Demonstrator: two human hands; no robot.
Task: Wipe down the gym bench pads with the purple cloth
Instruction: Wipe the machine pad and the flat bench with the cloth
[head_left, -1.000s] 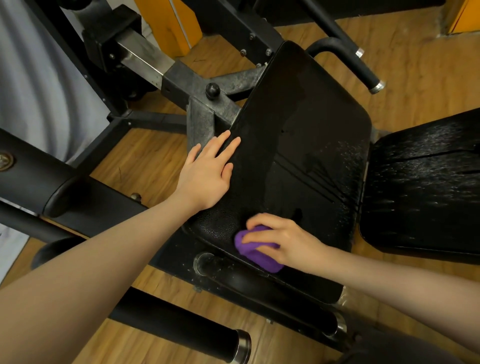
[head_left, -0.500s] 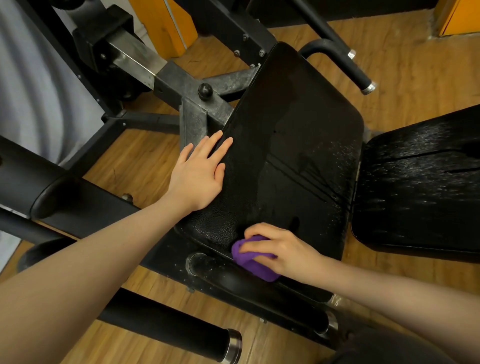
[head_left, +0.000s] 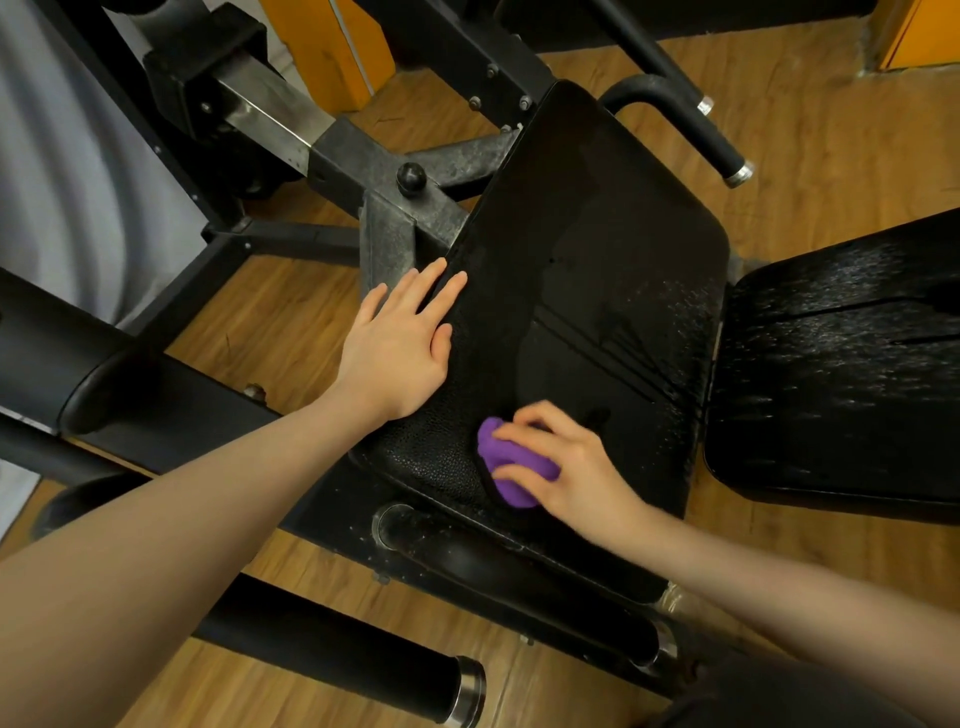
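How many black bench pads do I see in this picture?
2. The seat pad is in the middle, under the left hand and the right hand with the purple cloth. The second pad lies at right, partly cut off.

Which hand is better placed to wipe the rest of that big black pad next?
The right hand, probably. It already grips the purple cloth on the near corner of the pad. The left hand lies flat on the pad's left edge, holding nothing, as if steadying.
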